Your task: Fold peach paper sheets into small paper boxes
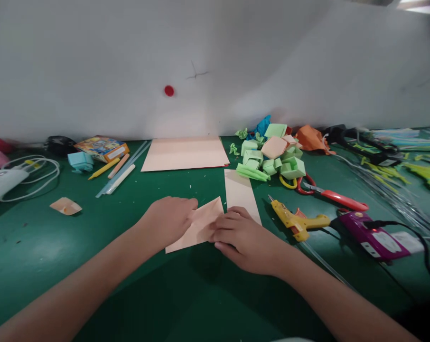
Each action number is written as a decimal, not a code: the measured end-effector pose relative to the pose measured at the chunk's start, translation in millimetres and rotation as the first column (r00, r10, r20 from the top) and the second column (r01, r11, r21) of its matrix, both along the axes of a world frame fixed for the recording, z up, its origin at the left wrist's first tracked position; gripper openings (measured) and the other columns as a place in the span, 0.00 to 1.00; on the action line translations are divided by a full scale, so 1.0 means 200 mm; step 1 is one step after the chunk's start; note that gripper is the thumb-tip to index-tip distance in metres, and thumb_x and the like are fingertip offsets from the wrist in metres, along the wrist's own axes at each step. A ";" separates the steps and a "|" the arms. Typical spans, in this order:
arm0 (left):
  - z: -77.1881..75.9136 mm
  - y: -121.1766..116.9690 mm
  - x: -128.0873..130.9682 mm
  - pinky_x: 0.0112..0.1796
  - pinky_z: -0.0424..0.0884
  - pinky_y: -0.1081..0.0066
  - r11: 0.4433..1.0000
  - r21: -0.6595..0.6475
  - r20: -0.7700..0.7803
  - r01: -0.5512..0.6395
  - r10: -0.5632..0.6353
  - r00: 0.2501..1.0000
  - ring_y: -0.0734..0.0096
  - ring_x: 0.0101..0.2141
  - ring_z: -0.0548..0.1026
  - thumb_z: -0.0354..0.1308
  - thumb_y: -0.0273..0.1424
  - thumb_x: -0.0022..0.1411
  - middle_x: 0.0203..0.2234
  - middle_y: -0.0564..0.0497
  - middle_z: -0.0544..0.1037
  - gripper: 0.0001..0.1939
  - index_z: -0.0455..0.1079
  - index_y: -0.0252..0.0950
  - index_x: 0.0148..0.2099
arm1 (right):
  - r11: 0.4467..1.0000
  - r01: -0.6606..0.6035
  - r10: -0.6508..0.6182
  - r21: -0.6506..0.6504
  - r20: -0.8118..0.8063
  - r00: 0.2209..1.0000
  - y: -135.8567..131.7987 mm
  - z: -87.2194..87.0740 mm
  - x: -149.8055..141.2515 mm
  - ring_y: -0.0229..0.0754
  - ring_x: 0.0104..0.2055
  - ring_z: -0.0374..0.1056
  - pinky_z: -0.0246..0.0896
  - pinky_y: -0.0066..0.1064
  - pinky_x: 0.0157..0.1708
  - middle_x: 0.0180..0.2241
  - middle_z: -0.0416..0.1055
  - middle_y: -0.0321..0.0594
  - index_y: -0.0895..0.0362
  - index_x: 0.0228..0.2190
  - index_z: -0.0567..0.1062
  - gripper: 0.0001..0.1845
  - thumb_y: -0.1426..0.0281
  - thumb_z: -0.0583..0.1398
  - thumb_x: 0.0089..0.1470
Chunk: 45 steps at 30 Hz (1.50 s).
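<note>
A peach sheet of paper (199, 223) lies slanted on the green tabletop in front of me, with one corner pointing up at the far side. My left hand (170, 218) presses on its left part, fingers together and partly hidden. Along the right edge, the curled fingers of my right hand (241, 240) grip the sheet, the thumb tucked near the table. Just beyond my right hand lies a pale paper strip (241, 192), its near end passing behind that hand.
A stack of peach sheets (186, 154) rests by the wall. Right of it are folded green paper boxes (261, 156), red-handled scissors (336, 197), a yellow glue gun (296, 221) and a purple power strip (373, 237). Leftward lie glue sticks (120, 179) and a small peach paper piece (66, 206).
</note>
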<state>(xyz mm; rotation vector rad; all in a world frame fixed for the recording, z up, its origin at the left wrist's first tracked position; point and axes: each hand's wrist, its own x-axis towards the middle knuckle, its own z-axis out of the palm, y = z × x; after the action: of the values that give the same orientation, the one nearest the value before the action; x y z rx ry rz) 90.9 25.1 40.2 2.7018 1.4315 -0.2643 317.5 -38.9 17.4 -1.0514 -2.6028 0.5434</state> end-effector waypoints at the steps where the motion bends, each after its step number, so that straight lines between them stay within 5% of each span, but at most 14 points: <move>1: 0.00 -0.02 0.00 0.30 0.62 0.65 1.000 0.008 -0.017 0.006 -0.006 1.000 0.55 0.32 0.77 0.50 0.26 0.66 0.29 0.49 0.78 0.08 0.70 0.40 0.39 | 1.000 0.001 -0.001 0.007 0.001 1.000 0.00 0.00 0.00 0.47 0.54 0.66 0.45 0.50 0.63 0.49 0.78 0.43 0.55 0.42 0.80 0.12 0.71 0.55 0.67; 6: -0.02 -0.15 0.00 0.33 0.66 0.64 0.991 0.104 -0.062 0.086 -0.079 0.995 0.55 0.32 0.77 0.50 0.20 0.64 0.29 0.48 0.76 0.11 0.70 0.39 0.39 | 1.000 0.011 -0.011 0.023 0.029 1.000 0.00 -0.01 -0.01 0.47 0.56 0.66 0.39 0.52 0.65 0.46 0.80 0.41 0.54 0.41 0.80 0.11 0.72 0.56 0.66; 16: -0.17 -0.39 -0.01 0.40 0.76 0.56 0.945 0.322 0.121 0.050 -0.094 0.988 0.52 0.40 0.80 0.48 0.26 0.71 0.39 0.41 0.81 0.13 0.74 0.34 0.46 | 0.998 -0.055 0.053 0.042 0.049 0.997 0.02 -0.03 0.03 0.46 0.46 0.70 0.59 0.40 0.51 0.42 0.81 0.42 0.55 0.43 0.80 0.12 0.74 0.57 0.64; 21: -0.23 -0.41 -0.05 0.43 0.80 0.56 0.884 0.455 0.141 0.102 -0.185 0.972 0.51 0.45 0.82 0.45 0.26 0.72 0.46 0.37 0.82 0.17 0.74 0.29 0.51 | 0.989 0.103 -0.092 0.110 -0.099 0.991 0.01 -0.01 0.08 0.45 0.40 0.71 0.63 0.37 0.43 0.37 0.80 0.40 0.54 0.41 0.79 0.11 0.74 0.56 0.64; 29: -0.27 -0.42 -0.05 0.41 0.82 0.59 0.886 0.453 0.055 0.102 -0.142 0.988 0.50 0.48 0.82 0.47 0.22 0.70 0.50 0.36 0.82 0.19 0.76 0.30 0.54 | 0.958 0.204 -0.162 0.203 -0.205 0.965 -0.01 -0.02 0.03 0.50 0.53 0.66 0.64 0.43 0.53 0.49 0.73 0.47 0.55 0.42 0.73 0.09 0.74 0.60 0.58; 34: -0.23 -0.41 -0.06 0.39 0.83 0.58 0.902 0.414 0.104 0.121 -0.179 0.978 0.50 0.47 0.82 0.48 0.23 0.70 0.48 0.38 0.82 0.16 0.78 0.33 0.47 | 0.992 0.009 -0.012 0.122 0.027 1.000 0.00 -0.07 0.02 0.52 0.67 0.58 0.56 0.50 0.65 0.66 0.64 0.48 0.55 0.61 0.68 0.26 0.71 0.60 0.62; 39: -0.25 -0.41 -0.07 0.37 0.83 0.57 0.885 0.448 0.109 0.127 -0.195 0.975 0.48 0.45 0.83 0.48 0.21 0.69 0.47 0.35 0.82 0.15 0.78 0.32 0.44 | 0.993 -0.063 0.052 0.100 0.111 0.992 0.02 -0.13 0.04 0.48 0.71 0.54 0.51 0.49 0.69 0.68 0.61 0.48 0.58 0.64 0.66 0.24 0.73 0.49 0.70; 45: -0.30 -0.44 -0.09 0.47 0.81 0.52 0.921 0.376 0.131 0.097 -0.157 0.979 0.46 0.52 0.79 0.44 0.15 0.62 0.54 0.35 0.79 0.20 0.76 0.33 0.45 | 0.994 -0.095 0.084 0.054 0.185 0.979 0.01 -0.14 0.04 0.48 0.73 0.50 0.46 0.50 0.71 0.70 0.56 0.47 0.60 0.67 0.61 0.32 0.81 0.48 0.64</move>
<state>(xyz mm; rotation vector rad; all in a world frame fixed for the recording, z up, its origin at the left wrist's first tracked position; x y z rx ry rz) 72.8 -63.5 -19.6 3.0298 1.3803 0.2373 325.7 -37.1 -11.5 -1.0116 -2.8185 0.3986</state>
